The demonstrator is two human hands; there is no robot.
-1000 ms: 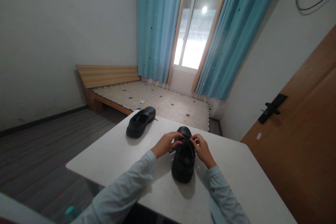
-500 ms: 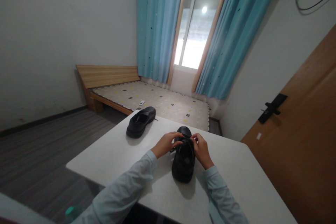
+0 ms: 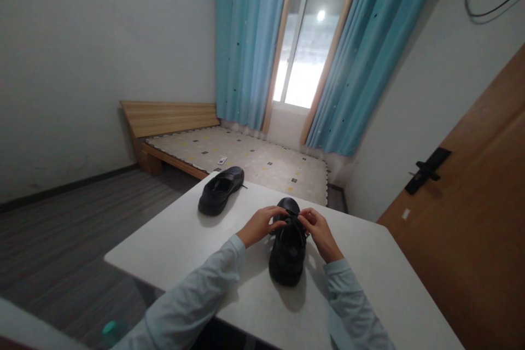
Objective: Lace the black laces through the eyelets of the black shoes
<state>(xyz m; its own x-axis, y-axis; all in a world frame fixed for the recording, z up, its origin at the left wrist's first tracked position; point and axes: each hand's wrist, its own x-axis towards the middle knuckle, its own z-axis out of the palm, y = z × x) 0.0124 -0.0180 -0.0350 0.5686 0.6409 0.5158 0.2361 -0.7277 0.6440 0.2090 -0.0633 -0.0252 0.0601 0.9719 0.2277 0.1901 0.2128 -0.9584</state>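
Note:
A black lace-up shoe [image 3: 286, 265] stands on the white table [image 3: 361, 279], its heel towards me. At its laced front, my left hand [image 3: 262, 225] is closed from the left, thumb and fingers pinching the dark shoelace. From the other side my right hand [image 3: 319, 231] pinches the shoelace too, fingertips close to the left ones. The lace is thin and dark against the shoe, so its exact path is hard to make out. Farther back on the left, the second black shoe [image 3: 220, 191] rests untouched, with a lace end sticking out to its right.
Beyond the table is a low bed [image 3: 254, 156] with a patterned mattress and a small white object [image 3: 222, 161] on it. A wooden door [image 3: 463, 219] is at the right. Blue curtains [image 3: 254, 38] flank the window. A green-topped object [image 3: 109, 327] is low at the left.
My right hand has shifted slightly, its wrist moving a little to the right while the fingertips stay by the laces. My left hand and both shoes stay nearly in place.

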